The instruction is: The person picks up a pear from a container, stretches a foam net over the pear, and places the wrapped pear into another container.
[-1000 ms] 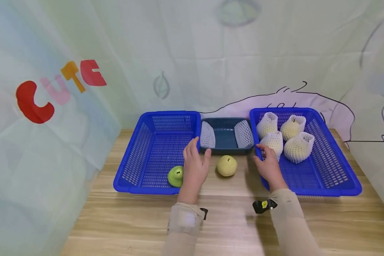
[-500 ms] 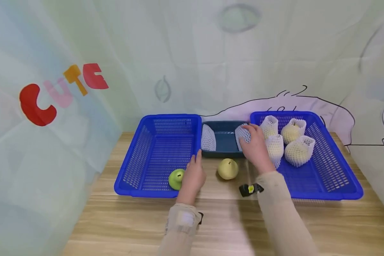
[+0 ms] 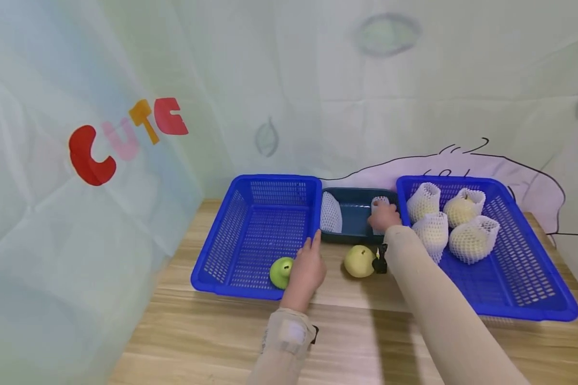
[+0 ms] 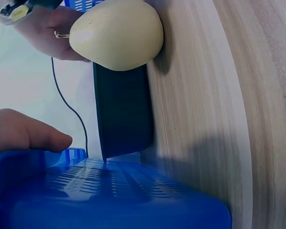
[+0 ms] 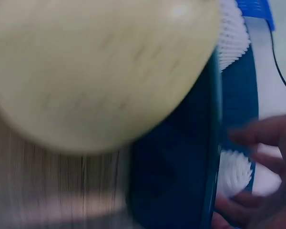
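My left hand (image 3: 308, 271) rests at the right rim of the left blue basket (image 3: 207, 262), index finger extended. Beside it in that basket sits a green pear-shaped fruit (image 3: 280, 272), partly hidden by the hand. My right hand (image 3: 384, 215) reaches into the dark green tray (image 3: 356, 238) and grips a white foam net (image 3: 379, 201) at its right end. In the right wrist view, that foam net (image 5: 234, 172) lies among the fingers, which are blurred. A second foam net (image 3: 331, 213) stands at the tray's left end. A yellow pear (image 3: 358, 261) sits on the table before the tray.
A right blue basket (image 3: 534, 256) holds several pears in foam nets (image 3: 473, 240). Both baskets flank the tray on the wooden table (image 3: 192, 337). A printed cloth (image 3: 289, 80) hangs behind and to the left.
My right hand has moved from the right basket's rim into the tray, onto the right foam net, which now looks narrower. The left hand has lowered slightly along its basket's rim. The view has shifted.
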Demonstrator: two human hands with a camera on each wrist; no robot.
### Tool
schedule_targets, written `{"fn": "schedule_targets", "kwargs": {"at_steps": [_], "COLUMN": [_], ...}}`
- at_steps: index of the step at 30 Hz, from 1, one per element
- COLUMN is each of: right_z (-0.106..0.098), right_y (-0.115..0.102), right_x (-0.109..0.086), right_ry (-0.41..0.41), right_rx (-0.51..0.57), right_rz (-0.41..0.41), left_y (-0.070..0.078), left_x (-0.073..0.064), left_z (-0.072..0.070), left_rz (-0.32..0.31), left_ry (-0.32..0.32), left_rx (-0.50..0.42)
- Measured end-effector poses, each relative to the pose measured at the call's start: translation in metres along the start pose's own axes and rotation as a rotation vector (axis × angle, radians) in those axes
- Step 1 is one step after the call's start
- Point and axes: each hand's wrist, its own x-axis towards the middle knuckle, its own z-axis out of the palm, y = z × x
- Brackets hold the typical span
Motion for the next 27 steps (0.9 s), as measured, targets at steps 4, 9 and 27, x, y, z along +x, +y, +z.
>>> {"fn": "schedule_targets", "kwargs": {"at_steps": [4, 9, 27], "right_z": [0.004, 0.006, -0.036], "right_y": [0.005, 0.011, -0.018], "right_x": [0.001, -0.003, -0.086], "right_ry": [-0.115, 0.023, 0.010], "right_rx": [-0.108, -0.025, 1.027], "right_rz": [-0.061, -0.045, -0.117], "left_y": [0.001, 0.002, 0.008], "left_x": [0.001, 0.002, -0.002], "left_z": [-0.002, -0.002, -0.002], "left_rz": [-0.002, 0.011, 0.065], "left_ry": [0.010, 0.003, 0.099], "left_rx": [-0.002, -0.015, -0.230]}}
